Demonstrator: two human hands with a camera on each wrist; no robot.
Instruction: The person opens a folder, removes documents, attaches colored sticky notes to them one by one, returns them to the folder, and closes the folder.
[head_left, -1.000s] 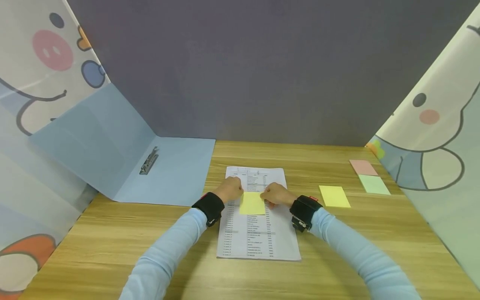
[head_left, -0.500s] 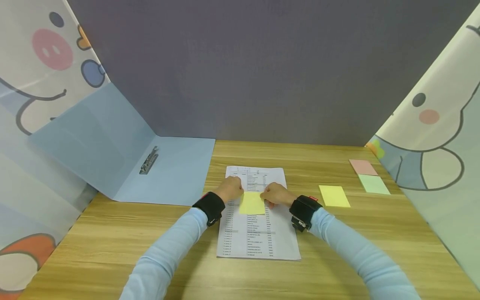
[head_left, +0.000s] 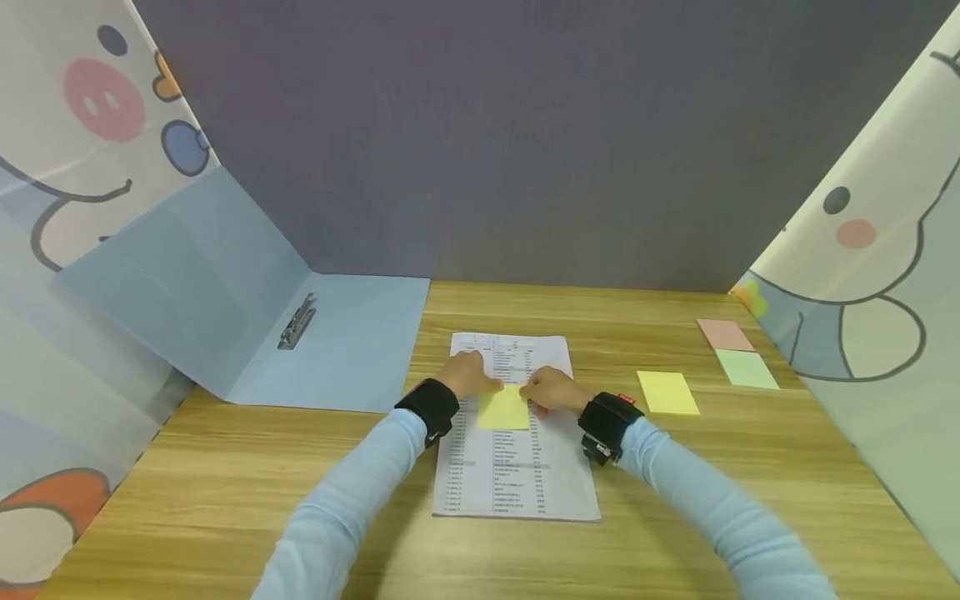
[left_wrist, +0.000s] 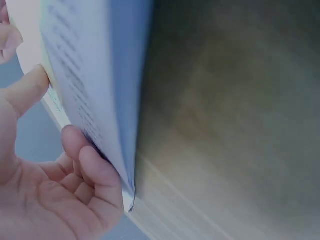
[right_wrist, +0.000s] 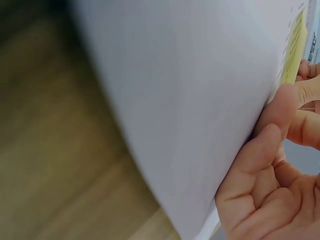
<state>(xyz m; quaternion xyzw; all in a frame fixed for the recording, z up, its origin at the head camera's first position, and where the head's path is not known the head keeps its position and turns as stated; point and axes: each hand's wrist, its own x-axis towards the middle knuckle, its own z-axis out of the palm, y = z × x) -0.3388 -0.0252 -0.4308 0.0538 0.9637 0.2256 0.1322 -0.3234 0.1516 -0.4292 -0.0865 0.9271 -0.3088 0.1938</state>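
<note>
A yellow sticky note [head_left: 504, 408] lies on a stack of printed sheets [head_left: 517, 479] in the middle of the table. My left hand [head_left: 468, 374] is at the note's upper left; its thumb reaches out and presses on the note's edge. In the left wrist view the other fingers [left_wrist: 95, 175] bend loosely against the paper. At the note's upper right corner, my right hand [head_left: 553, 389] pinches it between thumb and forefinger. The right wrist view shows its remaining fingers [right_wrist: 255, 165] curled on the sheets. Part of the note's top edge is hidden by the fingertips.
To the left stands an open blue folder [head_left: 367, 333] with a metal clip [head_left: 297, 323]; its cover leans on the side wall. On the right lie a yellow sticky pad [head_left: 668, 392], a pink pad [head_left: 725, 335] and a green pad [head_left: 747, 369]. A dark panel [head_left: 480, 150] closes the back.
My left hand has shifted slightly right, its thumb now stretched onto the note's upper edge. The right hand, the note and the sheets stay in place.
</note>
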